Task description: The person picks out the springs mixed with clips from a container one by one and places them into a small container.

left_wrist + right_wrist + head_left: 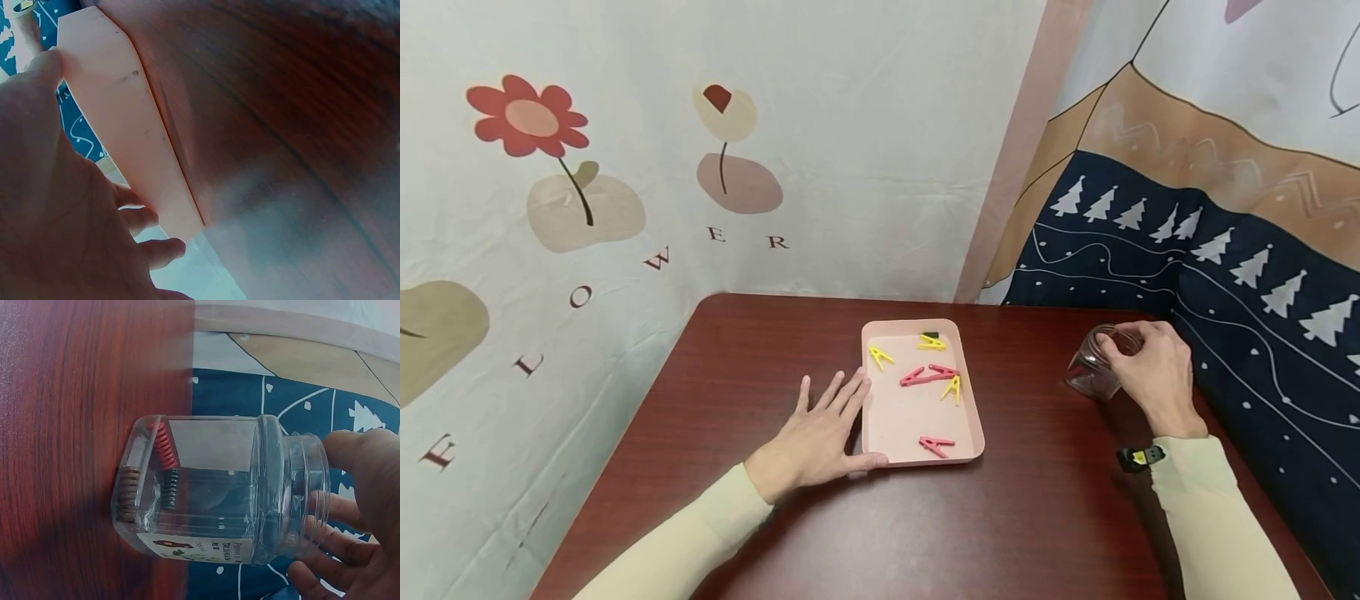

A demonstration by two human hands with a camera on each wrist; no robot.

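My left hand (812, 442) lies spread along the left side of a pink tray (887, 425), with fingertips at its edge and the thumb at its near corner. In the tray are several small plastic clips, such as a yellow clip (932, 342) and a red clip (936, 445). A small dark piece (930, 334) lies by the far yellow clip. On the right, my right hand (1153, 367) grips a clear jar (212, 444) round its lidless mouth. Inside the jar, at its bottom, are a red spring (164, 445), a dark green spring (169, 489) and a brown spring (128, 494).
The reddish-brown wooden table (1022, 517) carries the tray at its middle and the jar at its far right. A pale curtain (865, 167) with flower prints hangs behind it. Dark blue fabric (1262, 350) with white trees borders the right side, close to my right arm.
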